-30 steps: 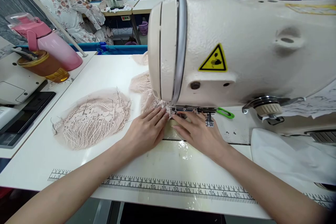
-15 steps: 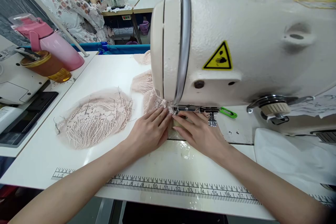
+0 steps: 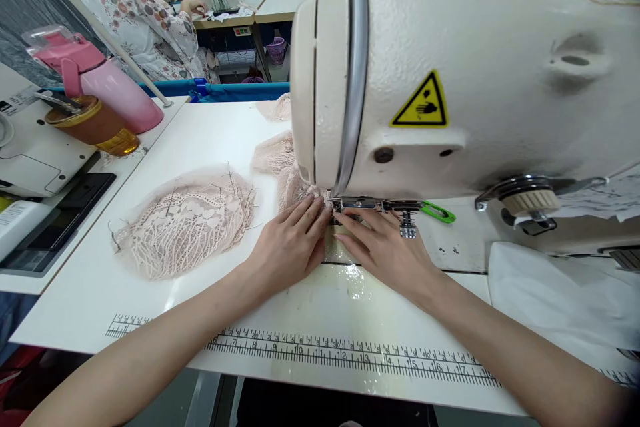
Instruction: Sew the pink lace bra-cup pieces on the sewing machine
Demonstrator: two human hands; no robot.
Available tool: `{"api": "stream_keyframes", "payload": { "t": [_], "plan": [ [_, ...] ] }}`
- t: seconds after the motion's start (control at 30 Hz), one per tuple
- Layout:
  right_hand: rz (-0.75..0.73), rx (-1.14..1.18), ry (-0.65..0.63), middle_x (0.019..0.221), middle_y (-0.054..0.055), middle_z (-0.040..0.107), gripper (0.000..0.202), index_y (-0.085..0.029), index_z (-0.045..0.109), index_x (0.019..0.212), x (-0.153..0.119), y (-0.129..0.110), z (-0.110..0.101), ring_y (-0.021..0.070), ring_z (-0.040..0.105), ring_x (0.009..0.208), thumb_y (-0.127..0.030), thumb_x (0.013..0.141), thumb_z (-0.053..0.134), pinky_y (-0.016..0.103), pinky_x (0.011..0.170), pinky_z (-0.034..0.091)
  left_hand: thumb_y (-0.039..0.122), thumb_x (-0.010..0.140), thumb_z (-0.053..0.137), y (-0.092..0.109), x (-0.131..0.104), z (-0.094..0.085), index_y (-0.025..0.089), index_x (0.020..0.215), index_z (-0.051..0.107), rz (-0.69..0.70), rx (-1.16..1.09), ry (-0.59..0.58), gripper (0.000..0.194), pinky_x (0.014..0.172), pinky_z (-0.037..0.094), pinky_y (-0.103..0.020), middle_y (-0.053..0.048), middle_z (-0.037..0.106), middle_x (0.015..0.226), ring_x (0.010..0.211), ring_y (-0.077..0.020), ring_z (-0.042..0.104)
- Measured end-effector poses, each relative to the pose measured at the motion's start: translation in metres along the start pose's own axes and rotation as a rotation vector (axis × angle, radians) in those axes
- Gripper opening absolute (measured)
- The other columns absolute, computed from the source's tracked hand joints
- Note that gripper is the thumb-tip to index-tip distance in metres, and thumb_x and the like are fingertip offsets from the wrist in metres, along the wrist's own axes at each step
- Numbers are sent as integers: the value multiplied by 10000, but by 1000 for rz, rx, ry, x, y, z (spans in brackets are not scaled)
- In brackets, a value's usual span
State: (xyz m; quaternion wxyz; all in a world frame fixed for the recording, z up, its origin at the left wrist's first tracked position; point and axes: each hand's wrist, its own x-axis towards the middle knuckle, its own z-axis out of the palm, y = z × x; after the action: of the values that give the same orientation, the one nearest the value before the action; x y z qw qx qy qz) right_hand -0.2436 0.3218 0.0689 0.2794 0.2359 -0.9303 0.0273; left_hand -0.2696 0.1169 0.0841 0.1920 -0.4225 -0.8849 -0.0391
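Observation:
My left hand (image 3: 290, 237) lies flat, fingers stretched, on the near edge of a pale pink lace piece (image 3: 287, 177) beside the sewing machine's needle area. My right hand (image 3: 387, 247) rests flat with fingers apart on the machine bed, its fingertips partly under the metal presser-foot attachment (image 3: 363, 204). Fingertips of both hands nearly meet in front of the foot. The sewing machine (image 3: 425, 33) head hides part of the lace and the needle. Another pink lace piece (image 3: 187, 227), with dark loose threads, is spread on the table to the left.
A green thread snipper (image 3: 439, 212) lies behind my right hand. White cloth (image 3: 560, 293) is at the right. A pink bottle (image 3: 120, 93), an amber jar (image 3: 95, 127) and a dark phone (image 3: 75, 207) stand or lie left. A printed ruler (image 3: 320, 350) runs along the front edge. A co-worker (image 3: 145, 33) sits beyond.
The camera view has shifted slightly. My hands stay almost in place at the presser foot, and the lace shows little visible movement. The co-worker's hand has moved a little to the right.

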Motion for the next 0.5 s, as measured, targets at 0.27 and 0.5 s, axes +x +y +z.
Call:
{"api": "stream_keyframes", "payload": {
  "t": [0.27,0.5],
  "plan": [
    [37,79,17,964,15,716,187,-216,640,1015,1,5,4,163,601,738,-312,973,485,337,786,370,302,945,436,-1,-2,0,68,1357,503,-119,-65,-123,478,1148,334,-520,-171,524,1402,1388,-328,390],
    [-13,127,63,950,21,723,210,-225,617,1106,-2,13,9,184,614,788,-331,957,512,325,759,392,255,982,319,-30,52,-1,104,954,650,-286,-209,-52,365,959,508,-444,-101,677,1104,1131,-297,610]
  ]
}}
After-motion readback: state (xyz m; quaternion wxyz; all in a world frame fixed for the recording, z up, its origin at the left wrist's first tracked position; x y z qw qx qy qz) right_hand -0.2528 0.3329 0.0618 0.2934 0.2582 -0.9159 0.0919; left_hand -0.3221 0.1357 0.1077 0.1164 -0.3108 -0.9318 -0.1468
